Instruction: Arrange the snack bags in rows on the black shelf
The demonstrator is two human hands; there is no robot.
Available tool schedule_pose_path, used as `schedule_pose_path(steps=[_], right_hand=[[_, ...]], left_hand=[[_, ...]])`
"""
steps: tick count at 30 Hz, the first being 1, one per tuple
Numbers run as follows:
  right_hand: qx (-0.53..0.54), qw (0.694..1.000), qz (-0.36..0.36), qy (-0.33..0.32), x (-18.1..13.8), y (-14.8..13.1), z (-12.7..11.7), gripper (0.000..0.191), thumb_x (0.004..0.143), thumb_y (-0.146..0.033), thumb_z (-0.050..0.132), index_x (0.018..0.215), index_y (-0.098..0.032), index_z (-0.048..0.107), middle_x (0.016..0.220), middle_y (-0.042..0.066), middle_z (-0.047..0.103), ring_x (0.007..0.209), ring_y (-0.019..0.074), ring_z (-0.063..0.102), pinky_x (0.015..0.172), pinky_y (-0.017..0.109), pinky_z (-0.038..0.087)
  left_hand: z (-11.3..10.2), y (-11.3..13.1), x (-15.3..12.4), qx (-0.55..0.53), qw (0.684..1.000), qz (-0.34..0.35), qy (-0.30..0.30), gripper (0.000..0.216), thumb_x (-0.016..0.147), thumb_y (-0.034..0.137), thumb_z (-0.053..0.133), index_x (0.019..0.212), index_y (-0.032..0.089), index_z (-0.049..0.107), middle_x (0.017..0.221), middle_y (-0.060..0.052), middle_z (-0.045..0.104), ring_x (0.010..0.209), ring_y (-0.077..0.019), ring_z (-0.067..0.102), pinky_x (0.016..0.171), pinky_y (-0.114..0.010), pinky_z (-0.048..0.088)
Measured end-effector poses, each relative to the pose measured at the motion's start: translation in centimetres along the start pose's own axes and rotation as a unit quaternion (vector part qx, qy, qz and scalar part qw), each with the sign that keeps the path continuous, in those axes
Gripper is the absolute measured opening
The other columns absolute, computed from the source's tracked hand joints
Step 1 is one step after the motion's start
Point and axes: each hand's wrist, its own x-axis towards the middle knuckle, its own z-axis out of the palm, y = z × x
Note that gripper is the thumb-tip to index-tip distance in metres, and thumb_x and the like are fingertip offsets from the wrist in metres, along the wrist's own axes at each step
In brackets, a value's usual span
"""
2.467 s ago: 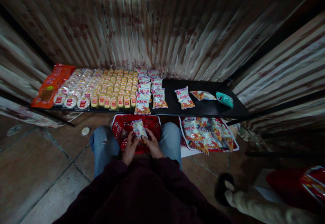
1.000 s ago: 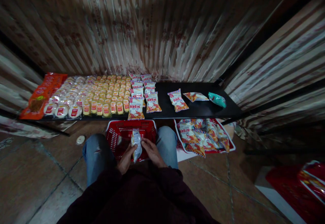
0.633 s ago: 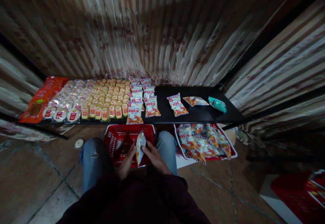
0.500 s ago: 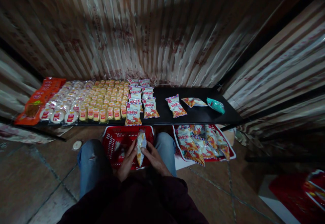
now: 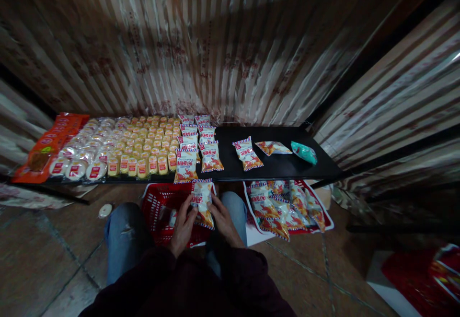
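Note:
Both my hands hold one snack packet [image 5: 201, 202] face up over my lap, above a red plastic basket [image 5: 160, 211] on the floor between my knees. My left hand [image 5: 182, 226] grips its left edge and my right hand [image 5: 223, 220] grips its right edge. The packet is white with red and blue trim and orange print. Just beyond it a low black table [image 5: 283, 166] carries matching packets [image 5: 211, 156] laid in rows, and a single one [image 5: 247, 154] lies apart to their right.
Rows of small yellow snacks [image 5: 149, 146] and round white ones [image 5: 77, 161] fill the table's left, beside an orange pack [image 5: 46, 146]. A teal packet [image 5: 304, 152] lies at the right. A tray of more packets [image 5: 283, 204] sits on the floor. Corrugated sheets wall the space.
The packet was held edge-on and turned between my fingers; now it lies flat, face up, raised a little toward the table. The view has tilted slightly down.

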Motion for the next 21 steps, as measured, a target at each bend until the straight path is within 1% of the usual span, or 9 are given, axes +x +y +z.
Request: schedule_pose_path(steps=[2,4,7,9,11,16,18,21], right_hand=[[0.002,1.000,0.007,0.027,0.2,-0.2,-0.3,0.063,0.072,-0.058,0.070,0.124,-0.023,0.064,0.125,0.007,0.065,0.118,0.0295,0.058,0.100,0.044,0.047],[0.006,0.999,0.014,0.040,0.4,-0.4,-0.5,0.064,0.072,-0.059,0.069,0.124,-0.023,0.064,0.125,0.008,0.065,0.117,0.0302,0.058,0.099,0.044,0.048],[0.003,1.000,0.007,0.025,0.7,-1.0,-0.9,0.065,0.074,-0.060,0.066,0.128,-0.022,0.061,0.126,0.008,0.065,0.115,0.0293,0.060,0.100,0.044,0.047],[-0.009,1.000,-0.016,0.010,1.0,-1.5,-1.1,0.066,0.076,-0.058,0.065,0.131,-0.023,0.057,0.129,0.007,0.063,0.116,0.0277,0.060,0.103,0.044,0.046],[-0.033,0.999,-0.037,0.006,1.5,-2.0,-1.4,0.067,0.076,-0.056,0.067,0.134,-0.025,0.054,0.130,0.006,0.062,0.118,0.0265,0.058,0.104,0.043,0.044],[-0.087,0.994,-0.045,0.053,3.0,-3.2,-3.0,0.069,0.072,-0.055,0.071,0.133,-0.029,0.054,0.122,0.004,0.067,0.116,0.0281,0.059,0.104,0.046,0.043],[-0.073,0.995,-0.043,0.059,3.8,-3.6,-4.0,0.071,0.072,-0.054,0.072,0.135,-0.027,0.052,0.121,0.005,0.067,0.114,0.0288,0.060,0.103,0.047,0.044],[-0.024,0.996,-0.044,0.071,5.0,-4.0,-5.4,0.076,0.073,-0.054,0.072,0.139,-0.024,0.048,0.126,0.008,0.064,0.116,0.0292,0.059,0.101,0.046,0.046]], left_hand=[[0.3,-0.1,0.4,0.016,1.000,0.016,0.001,0.048,0.090,0.043,0.048,0.134,0.023,0.050,0.143,-0.009,0.048,0.134,-0.0220,0.043,0.112,-0.040,0.033],[0.5,0.0,0.9,0.033,0.999,0.033,0.001,0.046,0.090,0.040,0.049,0.132,0.023,0.051,0.141,-0.009,0.049,0.130,-0.0216,0.046,0.110,-0.039,0.037],[1.1,0.7,1.7,0.067,0.996,0.054,0.004,0.045,0.088,0.037,0.050,0.131,0.023,0.051,0.132,-0.010,0.055,0.118,-0.0210,0.055,0.101,-0.038,0.045],[1.7,1.4,2.2,0.095,0.993,0.071,0.010,0.045,0.088,0.035,0.050,0.130,0.022,0.052,0.125,-0.010,0.057,0.113,-0.0208,0.057,0.097,-0.038,0.047],[2.4,2.0,2.8,0.112,0.989,0.091,0.014,0.044,0.088,0.034,0.049,0.131,0.023,0.051,0.124,-0.010,0.056,0.113,-0.0211,0.056,0.097,-0.038,0.047],[4.5,3.4,4.4,0.113,0.987,0.117,0.006,0.044,0.088,0.032,0.049,0.132,0.024,0.050,0.123,-0.009,0.055,0.115,-0.0214,0.055,0.097,-0.037,0.047],[5.4,4.0,5.1,0.113,0.986,0.120,-0.002,0.044,0.089,0.032,0.049,0.132,0.024,0.049,0.123,-0.009,0.055,0.115,-0.0213,0.055,0.098,-0.037,0.046],[6.7,4.7,6.3,0.115,0.985,0.129,-0.020,0.046,0.090,0.031,0.047,0.135,0.024,0.046,0.126,-0.010,0.054,0.118,-0.0212,0.053,0.101,-0.038,0.044]])
